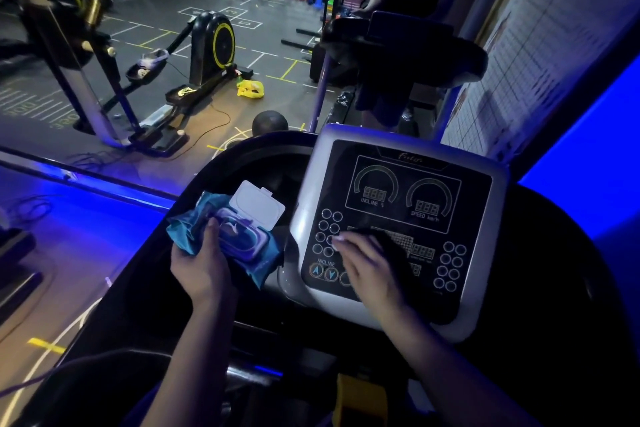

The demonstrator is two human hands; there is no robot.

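left hand (200, 265) curled round wipes pack (242, 243) — lid up, right hand (367, 262) flat, pressing dark cloth (394, 247) on console (472, 218)

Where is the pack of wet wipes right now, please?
In the head view the pack of wet wipes is left of centre, gripped by the left hand, right beside the left edge of the treadmill console, its white lid open.

— Where is the blue soft pack of wipes with a white flip lid (242, 243)?
— In the left hand (199, 263), just left of the grey-framed black plastic console (415, 156).
— And the right hand (367, 263)?
— On the console's lower half, over what may be a dark cloth (393, 243).
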